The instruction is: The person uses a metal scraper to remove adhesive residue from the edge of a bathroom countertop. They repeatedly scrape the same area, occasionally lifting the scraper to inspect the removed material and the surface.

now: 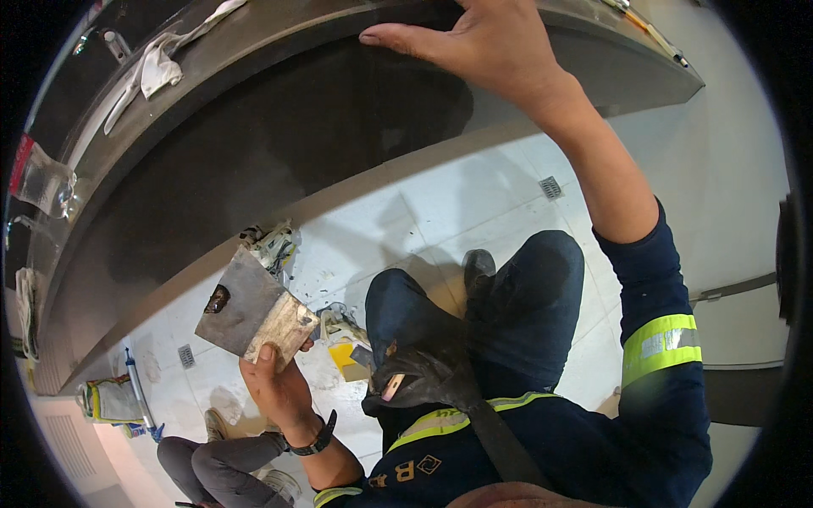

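Observation:
A wide scraper with a flat grey metal blade and a worn pale handle is gripped in my left hand, thumb across the handle. On the blade sits a glossy dark lump of paste. My right hand is raised at the top of the view against the curved dark counter. Its thumb is spread wide and no held thing shows there; the other fingertips run out of the picture. Whether that palm presses on the surface, I cannot tell.
On the counter's upper ledge lie a white cloth, a clear plastic container and thin stick-like tools. Crumpled rags and a yellow piece litter the tiled floor. Another person's legs are at lower left.

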`<act>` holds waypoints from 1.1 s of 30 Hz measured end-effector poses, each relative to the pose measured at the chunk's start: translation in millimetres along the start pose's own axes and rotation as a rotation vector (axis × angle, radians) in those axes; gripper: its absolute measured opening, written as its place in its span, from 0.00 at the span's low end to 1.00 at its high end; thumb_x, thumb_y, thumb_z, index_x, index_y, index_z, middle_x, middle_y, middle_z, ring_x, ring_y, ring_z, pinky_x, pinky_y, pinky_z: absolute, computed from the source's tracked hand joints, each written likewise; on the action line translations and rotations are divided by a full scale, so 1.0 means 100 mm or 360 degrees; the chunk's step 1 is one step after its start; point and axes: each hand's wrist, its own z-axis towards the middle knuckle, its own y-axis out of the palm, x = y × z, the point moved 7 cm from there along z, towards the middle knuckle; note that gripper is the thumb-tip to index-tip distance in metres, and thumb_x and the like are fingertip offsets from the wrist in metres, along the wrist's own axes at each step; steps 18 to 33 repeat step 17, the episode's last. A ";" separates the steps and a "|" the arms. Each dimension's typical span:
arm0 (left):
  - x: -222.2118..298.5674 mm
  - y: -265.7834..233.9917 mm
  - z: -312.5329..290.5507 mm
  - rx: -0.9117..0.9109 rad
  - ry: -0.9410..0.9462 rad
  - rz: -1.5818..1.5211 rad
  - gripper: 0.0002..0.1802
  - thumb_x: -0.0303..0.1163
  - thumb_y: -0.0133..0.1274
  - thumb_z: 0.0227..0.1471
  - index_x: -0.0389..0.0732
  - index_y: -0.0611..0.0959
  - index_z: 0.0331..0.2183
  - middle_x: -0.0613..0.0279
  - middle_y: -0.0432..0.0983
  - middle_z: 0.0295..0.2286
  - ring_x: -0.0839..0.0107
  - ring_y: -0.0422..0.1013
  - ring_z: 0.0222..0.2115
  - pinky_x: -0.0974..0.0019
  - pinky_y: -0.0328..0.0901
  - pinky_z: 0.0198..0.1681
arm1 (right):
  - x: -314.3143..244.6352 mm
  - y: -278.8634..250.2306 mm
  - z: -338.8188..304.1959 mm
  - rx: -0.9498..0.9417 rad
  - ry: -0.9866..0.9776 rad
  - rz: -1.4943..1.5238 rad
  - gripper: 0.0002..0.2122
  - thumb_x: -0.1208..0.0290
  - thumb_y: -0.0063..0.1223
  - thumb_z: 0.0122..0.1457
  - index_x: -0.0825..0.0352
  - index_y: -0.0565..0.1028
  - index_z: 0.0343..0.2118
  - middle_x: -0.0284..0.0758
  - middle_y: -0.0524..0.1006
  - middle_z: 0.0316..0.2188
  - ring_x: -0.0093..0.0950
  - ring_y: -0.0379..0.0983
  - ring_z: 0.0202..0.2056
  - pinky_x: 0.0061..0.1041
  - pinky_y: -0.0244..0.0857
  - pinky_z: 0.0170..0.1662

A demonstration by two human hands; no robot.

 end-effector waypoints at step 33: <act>-0.07 0.12 0.07 -0.0029 -0.0054 -0.0066 0.29 0.33 0.56 0.55 0.30 0.67 0.54 0.43 0.75 0.44 0.54 0.75 0.40 0.51 0.72 0.42 | 0.11 0.00 -0.03 0.0045 -0.0074 0.0147 0.27 0.64 0.65 0.48 0.66 0.72 0.52 0.41 0.71 0.32 0.38 0.71 0.36 0.35 0.67 0.39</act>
